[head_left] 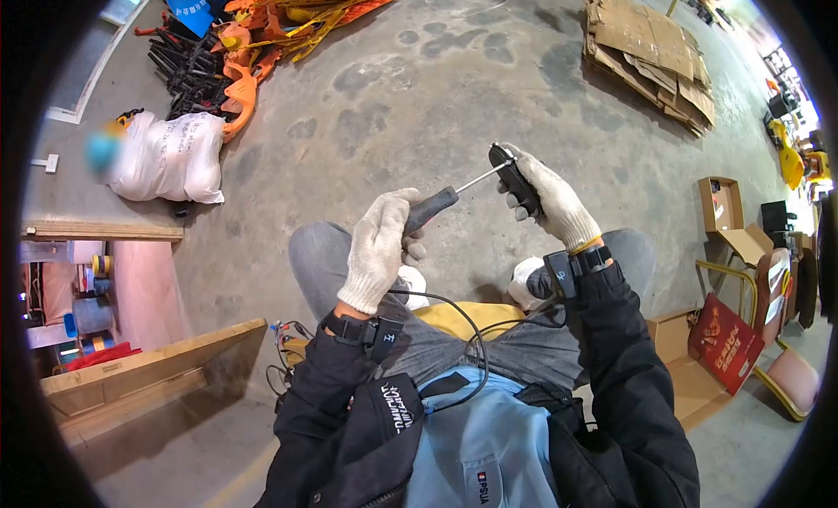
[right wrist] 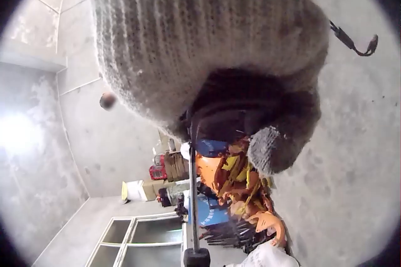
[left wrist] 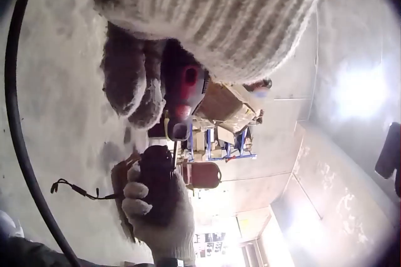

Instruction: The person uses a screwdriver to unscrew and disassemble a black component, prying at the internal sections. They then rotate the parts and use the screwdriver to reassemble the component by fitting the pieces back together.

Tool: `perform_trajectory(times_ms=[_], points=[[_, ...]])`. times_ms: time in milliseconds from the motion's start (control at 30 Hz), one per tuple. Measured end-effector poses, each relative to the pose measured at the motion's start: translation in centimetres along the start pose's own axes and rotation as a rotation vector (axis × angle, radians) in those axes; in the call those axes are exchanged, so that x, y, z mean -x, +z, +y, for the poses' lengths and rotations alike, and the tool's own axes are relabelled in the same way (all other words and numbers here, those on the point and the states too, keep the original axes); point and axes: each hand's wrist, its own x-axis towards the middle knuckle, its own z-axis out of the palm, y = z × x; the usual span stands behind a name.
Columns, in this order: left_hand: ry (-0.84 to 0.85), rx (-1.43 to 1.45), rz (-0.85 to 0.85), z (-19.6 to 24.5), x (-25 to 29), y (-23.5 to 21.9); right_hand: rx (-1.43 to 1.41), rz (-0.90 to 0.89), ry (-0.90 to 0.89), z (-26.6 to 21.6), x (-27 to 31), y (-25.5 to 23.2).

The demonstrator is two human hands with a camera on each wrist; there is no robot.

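Note:
In the head view the left hand (head_left: 377,246), in a pale knitted glove, grips the dark handle of a screwdriver (head_left: 429,213). Its metal shaft slants up and right to a black part (head_left: 517,181) held by the gloved right hand (head_left: 552,198). The left wrist view shows the handle (left wrist: 188,88) with red patches, and the black part (left wrist: 158,176) in the far hand, a thin cord trailing from it. From the right wrist the shaft (right wrist: 193,204) meets the black part's edge; whether the tip sits in a screw cannot be told.
Flattened cardboard (head_left: 650,54) lies on the concrete floor at upper right. Orange and yellow pieces (head_left: 262,37) and a white sack (head_left: 170,157) are at upper left. A wooden board (head_left: 157,368) stands at lower left, an open carton (head_left: 681,368) at right. A black cable (head_left: 471,320) crosses the lap.

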Motion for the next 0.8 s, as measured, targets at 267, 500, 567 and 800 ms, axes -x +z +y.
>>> perform_trajectory(times_ms=[267,500,567,800], points=[[0.456,-0.329,0.032,-1.9,0.2,0.6,-0.027,0.015,0.016,-0.2,0.3,0.0],[-0.076,0.139,-0.073,-1.4,0.1,-0.6,0.022,0.001,0.007,-0.5,0.4,0.3],[0.609,-0.359,0.133,-2.7,-0.6,0.9,0.001,0.007,0.004,0.2,0.0,0.0],[-0.229,0.134,0.014,2.0,0.2,-0.4,0.03,0.016,0.024,0.5,-0.1,-0.3]])
